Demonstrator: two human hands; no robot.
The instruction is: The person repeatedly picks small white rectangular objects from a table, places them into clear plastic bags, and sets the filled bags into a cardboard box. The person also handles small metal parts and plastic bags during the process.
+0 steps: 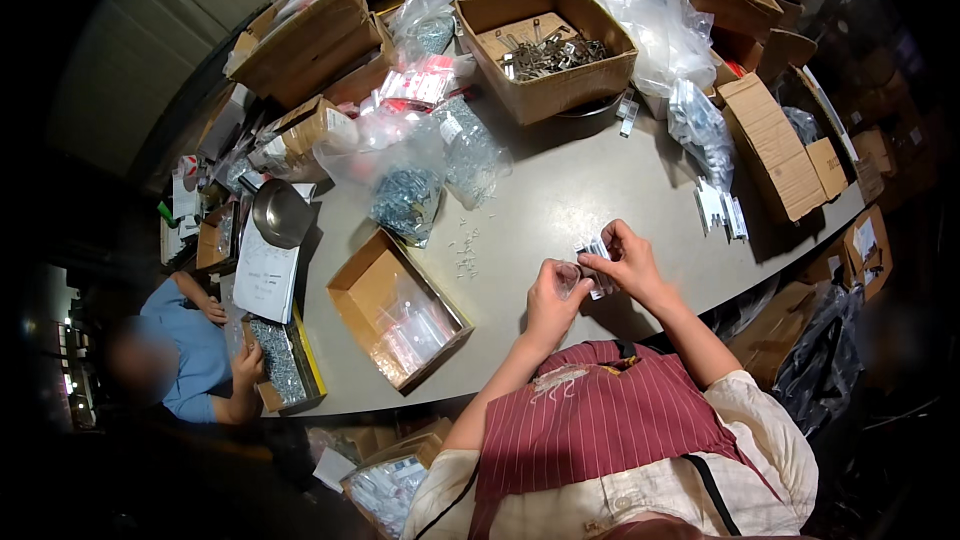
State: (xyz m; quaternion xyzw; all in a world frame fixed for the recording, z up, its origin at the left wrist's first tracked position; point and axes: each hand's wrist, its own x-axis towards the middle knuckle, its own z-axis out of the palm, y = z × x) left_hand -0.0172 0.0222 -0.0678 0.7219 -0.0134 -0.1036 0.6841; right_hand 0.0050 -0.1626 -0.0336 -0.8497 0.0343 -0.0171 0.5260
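Observation:
Over the table's front part, my two hands are close together. My left hand (pixel 550 302) has its fingers closed on a small clear plastic bag (pixel 568 278). My right hand (pixel 636 268) pinches shiny silver metal pieces (pixel 598 250) at the mouth of the bag; their exact kind is too small to make out. Left of my hands, small screws (pixel 467 255) lie scattered on the grey table (pixel 540 185). An open cardboard box (pixel 345 282) with clear plastic bags in it stands farther left.
A cardboard box of metal clips (pixel 545 95) stands at the back. Bags of hardware (pixel 408 202) lie left of centre. Silver metal strips (pixel 722 212) are at right, by cardboard boxes (pixel 770 145). A metal pan (pixel 282 214) and a co-worker in blue (pixel 190 340) are at left.

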